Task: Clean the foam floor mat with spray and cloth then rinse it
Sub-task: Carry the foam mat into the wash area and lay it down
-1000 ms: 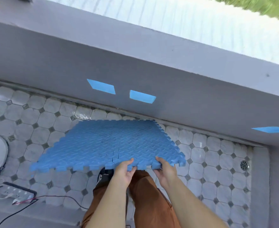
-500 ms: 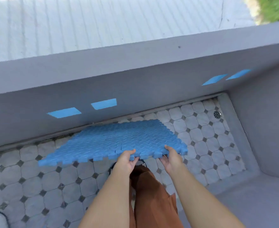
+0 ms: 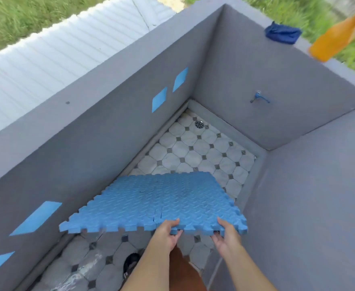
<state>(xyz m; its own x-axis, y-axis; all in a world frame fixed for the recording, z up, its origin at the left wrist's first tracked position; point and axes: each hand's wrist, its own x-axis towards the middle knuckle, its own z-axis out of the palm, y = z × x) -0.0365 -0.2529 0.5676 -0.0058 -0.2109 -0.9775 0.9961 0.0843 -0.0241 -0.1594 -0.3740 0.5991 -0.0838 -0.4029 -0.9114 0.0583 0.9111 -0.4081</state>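
Both hands are clamped on the near edge of the blue foam mat [image 3: 159, 203], thumbs on top and fingers curled under: left hand [image 3: 165, 233] about mid-edge, right hand [image 3: 226, 236] close to the right corner, so the mat sticks out flat ahead of the grip, held up off the tiled floor [image 3: 195, 153] with its long side running left-right. Looks to me like it gets set down next. Past its far edge, up right: one floor drain [image 3: 199, 124], one tap [image 3: 258, 97], one blue cloth [image 3: 282, 34], one orange bottle [image 3: 336, 37].
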